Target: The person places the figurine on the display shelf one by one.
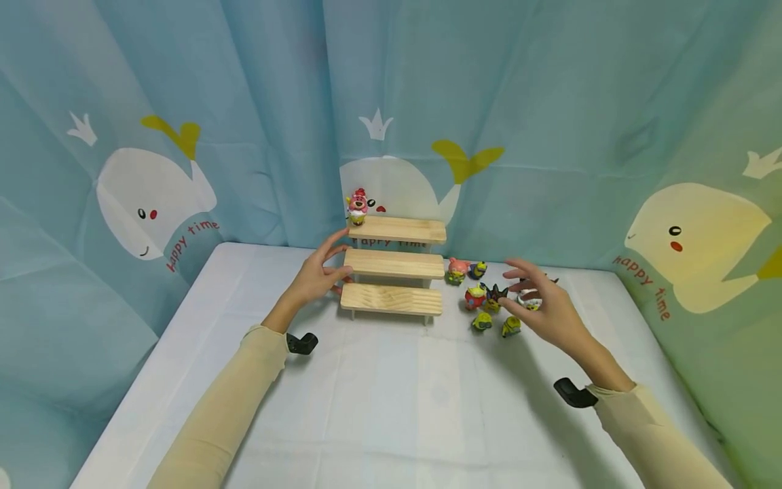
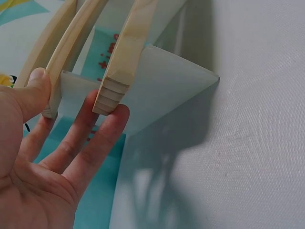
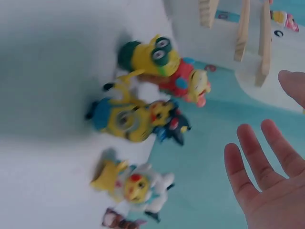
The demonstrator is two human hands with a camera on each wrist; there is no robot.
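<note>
A three-tier wooden display stand (image 1: 394,263) with pale, thin side supports stands on the white table. My left hand (image 1: 314,277) holds its left end; in the left wrist view the thumb (image 2: 39,86) lies on one plank and fingertips touch plank ends. A pink bear figurine (image 1: 358,207) stands at the left of the top tier. My right hand (image 1: 544,305) hovers, fingers spread, over small figurines right of the stand. Beneath it are a figurine with dark pointed ears (image 1: 496,296) and a white-clad figurine (image 3: 138,187), partly hidden by the hand in the head view.
Several more figurines stand close together: a red one (image 1: 474,297), a pink one (image 1: 458,267), and yellow minions (image 1: 482,321) nearest me. A blue curtain (image 1: 275,136) printed with whales hangs behind the table (image 1: 379,394) and along both sides.
</note>
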